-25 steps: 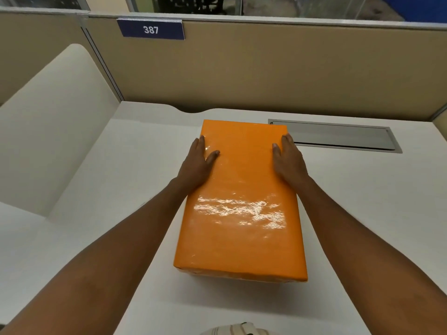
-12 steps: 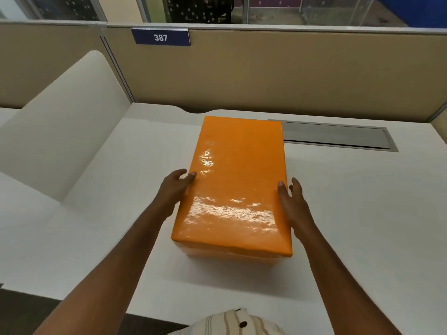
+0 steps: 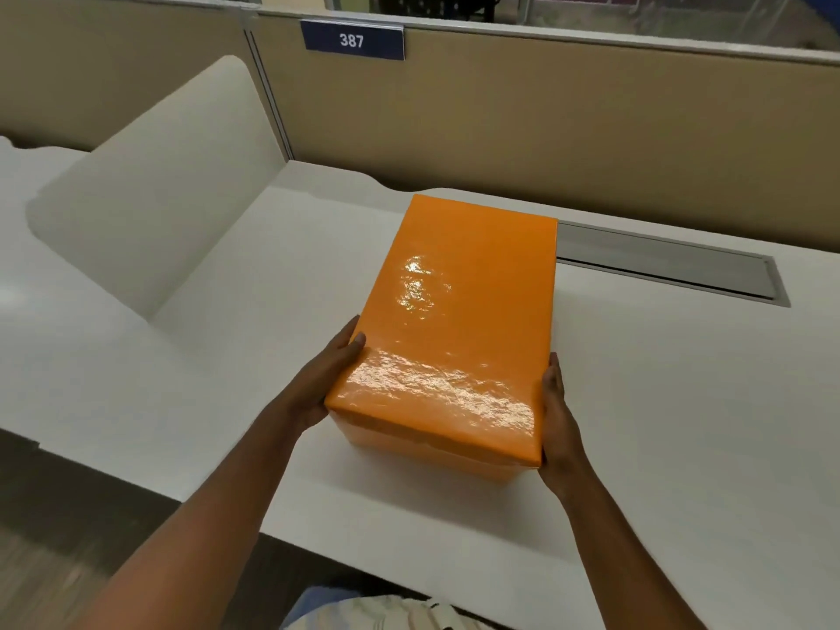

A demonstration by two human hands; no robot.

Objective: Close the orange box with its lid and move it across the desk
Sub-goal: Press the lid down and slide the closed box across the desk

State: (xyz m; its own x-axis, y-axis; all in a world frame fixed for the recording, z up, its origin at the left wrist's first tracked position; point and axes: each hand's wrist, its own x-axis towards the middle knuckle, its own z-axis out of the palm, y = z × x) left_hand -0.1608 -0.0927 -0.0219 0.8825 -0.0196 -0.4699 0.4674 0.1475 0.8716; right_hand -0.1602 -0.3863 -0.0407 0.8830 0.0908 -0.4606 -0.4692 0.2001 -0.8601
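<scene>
The orange box (image 3: 459, 320) sits on the white table (image 3: 682, 402) with its lid (image 3: 436, 393) already seated flush, its far right corner just in front of the grey metal cable tray cover (image 3: 672, 266) let into the table top. The left hand (image 3: 325, 379) is pressed flat against the near left side of the box, thumb hooked onto the lid's edge; the right hand (image 3: 557, 416) is pressed flat against the near right side. Both hold the box by squeezing it between the palms, so the closing looks done and the move is what remains.

The main risk, as I judge it, is the glossy wrapping: it looks slick, and a palm squeeze near the front end only could let the box slip or tip away at its far end when lifted. The thumb on the lid may also lift the lid off the base if the grip sits too high.

Left of the box a white curved divider panel (image 3: 150, 220) rises from the table, and the beige partition (image 3: 545, 129) with the "387" number plate (image 3: 352, 40) stands behind it. The table to the right of the box holds nothing but the tray cover, which lies flat and should not block a slide.
</scene>
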